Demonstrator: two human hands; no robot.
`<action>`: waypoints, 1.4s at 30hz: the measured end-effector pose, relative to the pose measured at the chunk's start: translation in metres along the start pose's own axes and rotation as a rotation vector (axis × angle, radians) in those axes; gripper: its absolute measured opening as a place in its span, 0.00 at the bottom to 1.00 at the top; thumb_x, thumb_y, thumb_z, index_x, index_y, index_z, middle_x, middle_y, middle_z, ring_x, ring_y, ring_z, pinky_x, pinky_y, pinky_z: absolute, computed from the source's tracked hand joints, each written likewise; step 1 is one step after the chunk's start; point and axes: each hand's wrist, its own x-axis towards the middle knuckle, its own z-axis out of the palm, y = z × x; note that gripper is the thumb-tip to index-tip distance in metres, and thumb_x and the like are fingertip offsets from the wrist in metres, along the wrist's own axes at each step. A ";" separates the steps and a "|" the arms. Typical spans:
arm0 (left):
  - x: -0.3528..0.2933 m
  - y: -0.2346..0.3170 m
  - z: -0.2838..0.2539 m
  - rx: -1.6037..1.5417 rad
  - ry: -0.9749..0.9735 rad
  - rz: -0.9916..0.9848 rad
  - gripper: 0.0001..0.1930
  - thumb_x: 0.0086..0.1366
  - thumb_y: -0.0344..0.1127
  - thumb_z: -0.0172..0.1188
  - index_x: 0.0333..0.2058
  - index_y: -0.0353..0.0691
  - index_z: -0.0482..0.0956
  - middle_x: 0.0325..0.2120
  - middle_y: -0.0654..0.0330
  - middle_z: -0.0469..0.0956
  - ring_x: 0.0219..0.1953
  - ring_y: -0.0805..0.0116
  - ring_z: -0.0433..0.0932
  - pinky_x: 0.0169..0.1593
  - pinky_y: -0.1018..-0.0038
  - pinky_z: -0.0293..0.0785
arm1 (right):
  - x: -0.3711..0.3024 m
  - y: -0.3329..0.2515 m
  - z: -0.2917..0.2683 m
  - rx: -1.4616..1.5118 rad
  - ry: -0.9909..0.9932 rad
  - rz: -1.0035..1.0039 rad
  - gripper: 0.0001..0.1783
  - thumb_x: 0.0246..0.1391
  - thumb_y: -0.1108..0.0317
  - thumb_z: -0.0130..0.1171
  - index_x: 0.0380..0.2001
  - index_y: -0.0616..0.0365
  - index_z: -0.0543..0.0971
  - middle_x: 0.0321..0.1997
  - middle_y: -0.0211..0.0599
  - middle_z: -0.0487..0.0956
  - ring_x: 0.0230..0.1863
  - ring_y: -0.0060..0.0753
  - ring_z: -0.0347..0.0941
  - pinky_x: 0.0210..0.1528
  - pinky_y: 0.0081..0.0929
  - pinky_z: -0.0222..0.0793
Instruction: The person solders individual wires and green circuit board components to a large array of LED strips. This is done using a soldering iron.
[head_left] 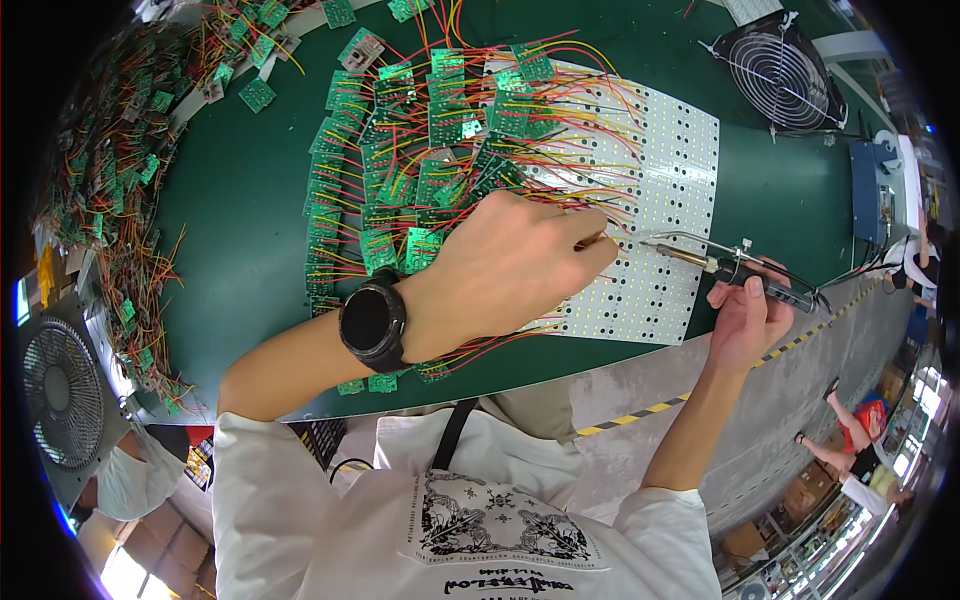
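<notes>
My left hand (530,262), with a black watch on its wrist, reaches over rows of green circuit boards (378,248). Its thumb and fingers are pinched together above the white LED panel (668,160); what they hold is hidden. Red, yellow and black wires (590,130) run from the boards onto the panel. In my right hand (748,318) is a soldering iron (740,275) with a thin metal feed tube along it. Its tip points left, close to my left fingertips and over the panel.
A tangled heap of wired circuit boards (110,190) lies along the left side. A round fan with a wire guard (780,78) stands at the far right, near a blue box-shaped device (872,190). Another fan (62,390) is at the lower left. People show in the background.
</notes>
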 end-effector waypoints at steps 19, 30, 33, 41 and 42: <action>-0.001 0.004 0.005 0.088 -0.004 0.013 0.10 0.47 0.31 0.57 0.32 0.38 0.75 0.27 0.64 0.73 0.23 0.72 0.76 0.20 0.74 0.70 | -0.002 0.013 -0.016 -0.007 -0.132 0.023 0.13 0.51 0.76 0.57 0.40 0.74 0.72 0.33 0.49 0.77 0.18 0.35 0.73 0.19 0.26 0.70; -0.002 0.005 0.005 0.096 -0.002 0.015 0.10 0.47 0.31 0.57 0.31 0.39 0.75 0.27 0.65 0.73 0.22 0.73 0.75 0.20 0.75 0.70 | -0.002 0.015 -0.019 -0.018 -0.138 0.011 0.13 0.52 0.77 0.56 0.41 0.74 0.72 0.32 0.49 0.77 0.19 0.35 0.73 0.19 0.26 0.70; -0.002 0.004 0.006 0.097 0.000 0.014 0.10 0.47 0.31 0.57 0.31 0.39 0.75 0.26 0.66 0.73 0.22 0.74 0.75 0.20 0.75 0.70 | -0.002 0.013 -0.016 -0.027 -0.144 0.013 0.13 0.52 0.77 0.56 0.40 0.75 0.72 0.32 0.49 0.77 0.18 0.34 0.73 0.20 0.26 0.71; -0.002 0.005 0.008 0.104 0.003 0.014 0.09 0.47 0.31 0.57 0.30 0.39 0.75 0.27 0.66 0.72 0.22 0.74 0.75 0.20 0.75 0.70 | -0.002 0.013 -0.017 -0.043 -0.143 0.021 0.13 0.52 0.77 0.56 0.40 0.74 0.73 0.32 0.49 0.76 0.18 0.34 0.72 0.19 0.26 0.70; -0.002 0.005 0.008 0.104 -0.002 0.013 0.09 0.47 0.31 0.57 0.30 0.39 0.75 0.27 0.66 0.72 0.22 0.74 0.75 0.20 0.75 0.70 | -0.002 0.012 -0.016 -0.051 -0.147 0.015 0.12 0.52 0.77 0.56 0.40 0.74 0.73 0.31 0.49 0.76 0.18 0.34 0.72 0.19 0.26 0.69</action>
